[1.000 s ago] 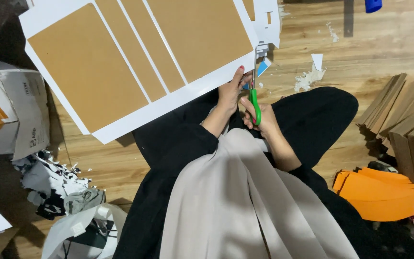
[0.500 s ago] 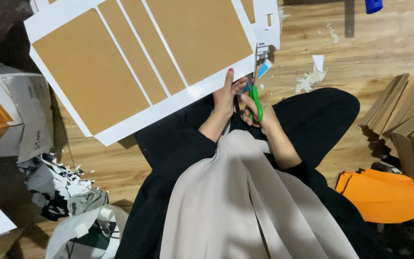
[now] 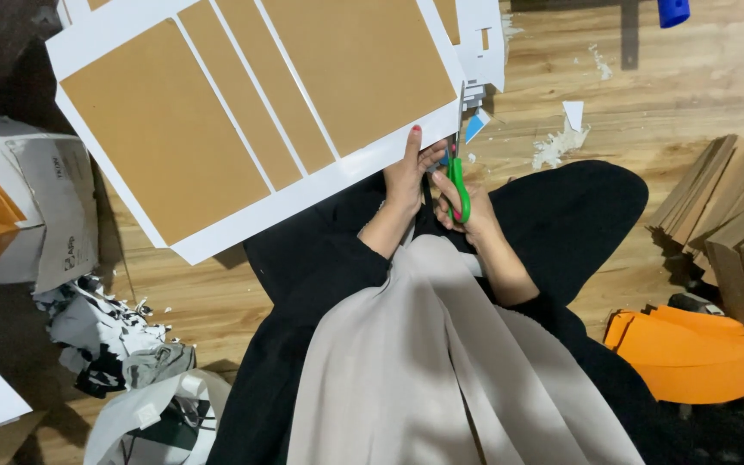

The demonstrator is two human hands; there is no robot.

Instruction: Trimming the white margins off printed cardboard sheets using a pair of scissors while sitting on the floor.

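A large white card sheet with 4 brown rectangular panels (image 3: 251, 120) is filling the upper left of the frame, its right edge overhanging bare wooden floor (image 3: 691, 95). The left hand (image 3: 406, 168) is pinching its lower edge. The right hand (image 3: 462, 211) is gripping green-handled scissors (image 3: 456, 176), blades pointing up at centre.

— How many sheets are being cut?
— One large white sheet (image 3: 251, 202), with four brown panels fully in view on it

— Scissors?
— One pair, the green-handled scissors (image 3: 456, 185)

— Hands?
— Two: the left hand (image 3: 406, 172) and the right hand (image 3: 467, 215)

— And on the floor?
— One stack of brown cardboard pieces (image 3: 725, 232), too many to count; one heap of orange sheets (image 3: 691, 353); one white box (image 3: 36, 207); one blue thing (image 3: 673, 10) at the top edge
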